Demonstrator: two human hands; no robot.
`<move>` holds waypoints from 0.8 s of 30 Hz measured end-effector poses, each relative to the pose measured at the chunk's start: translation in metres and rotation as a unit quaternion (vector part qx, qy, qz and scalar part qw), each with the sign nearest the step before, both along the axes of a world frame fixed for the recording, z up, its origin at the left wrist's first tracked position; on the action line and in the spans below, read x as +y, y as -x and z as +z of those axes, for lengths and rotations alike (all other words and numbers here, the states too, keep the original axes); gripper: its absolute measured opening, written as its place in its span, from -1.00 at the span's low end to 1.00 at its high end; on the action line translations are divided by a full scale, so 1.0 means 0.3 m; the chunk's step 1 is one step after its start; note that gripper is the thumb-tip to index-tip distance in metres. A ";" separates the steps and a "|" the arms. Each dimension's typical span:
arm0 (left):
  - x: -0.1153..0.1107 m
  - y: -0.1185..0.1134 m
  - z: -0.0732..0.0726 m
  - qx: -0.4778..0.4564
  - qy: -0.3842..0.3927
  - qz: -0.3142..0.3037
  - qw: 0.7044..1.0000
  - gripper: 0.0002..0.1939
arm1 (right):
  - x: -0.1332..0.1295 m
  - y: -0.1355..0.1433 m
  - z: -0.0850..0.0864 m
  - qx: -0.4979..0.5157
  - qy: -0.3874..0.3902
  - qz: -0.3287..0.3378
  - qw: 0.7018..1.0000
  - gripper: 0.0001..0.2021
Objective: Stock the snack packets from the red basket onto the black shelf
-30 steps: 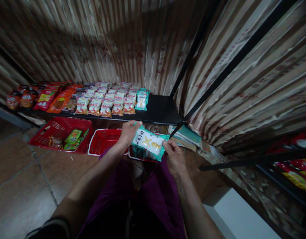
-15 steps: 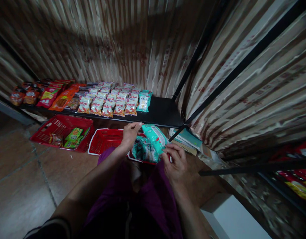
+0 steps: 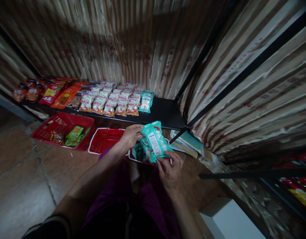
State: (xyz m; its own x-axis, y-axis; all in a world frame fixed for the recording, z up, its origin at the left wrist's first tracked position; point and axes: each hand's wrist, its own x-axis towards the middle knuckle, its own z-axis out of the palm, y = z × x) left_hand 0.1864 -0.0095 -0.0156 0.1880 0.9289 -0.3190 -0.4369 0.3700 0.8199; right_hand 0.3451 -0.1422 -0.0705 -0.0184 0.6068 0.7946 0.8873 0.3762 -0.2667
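A teal snack bag [image 3: 155, 141] is held between both hands over a red basket [image 3: 138, 160] that contains more teal bags. Its upper left corner is pinched by my left hand [image 3: 133, 135]. At the lower right edge of the same bag, my right hand [image 3: 171, 166] closes its fingertips on it. Another teal bag [image 3: 146, 101] lies on the black shelf [image 3: 168, 111], at the right end of rows of white and orange snack bags [image 3: 110, 107].
Left of the held bag are a red basket [image 3: 99, 141] with a white rim and a larger red basket [image 3: 50, 124] holding green packets. Books [image 3: 189, 141] lie by the shelf post. A white box [image 3: 232, 220] stands at the lower right.
The held teal bag has turned so that its white label panel faces up more. My right hand has moved slightly down and left, and the view has shifted a little.
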 end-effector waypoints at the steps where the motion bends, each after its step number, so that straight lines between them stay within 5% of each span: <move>1: 0.004 0.000 -0.004 0.006 -0.006 0.016 1.000 -0.85 | -0.006 0.002 0.005 0.008 0.009 -0.006 1.000 -0.85; 5: 0.015 -0.005 -0.011 0.043 -0.036 0.062 0.996 -0.89 | -0.002 0.004 0.025 0.210 0.072 -0.014 0.975 -0.69; 8: 0.006 -0.014 -0.007 0.067 -0.055 0.068 0.994 -0.90 | 0.041 -0.008 0.043 0.470 0.200 0.015 0.860 -0.59; 11: -0.015 -0.026 0.000 0.094 -0.084 0.048 0.991 -0.92 | 0.101 -0.022 0.084 0.585 0.281 0.057 0.759 -0.51; 17: -0.047 -0.034 0.005 0.131 -0.135 0.004 0.982 -0.89 | 0.198 -0.011 0.171 0.627 0.347 0.104 0.690 -0.64; 20: -0.070 -0.027 -0.006 0.090 -0.090 -0.009 0.992 -0.74 | 0.227 0.002 0.171 0.678 0.294 0.064 0.671 -0.67; 24: -0.147 -0.023 -0.050 0.064 -0.017 -0.127 0.990 -0.55 | 0.257 -0.003 0.155 0.718 0.238 0.050 0.652 -0.70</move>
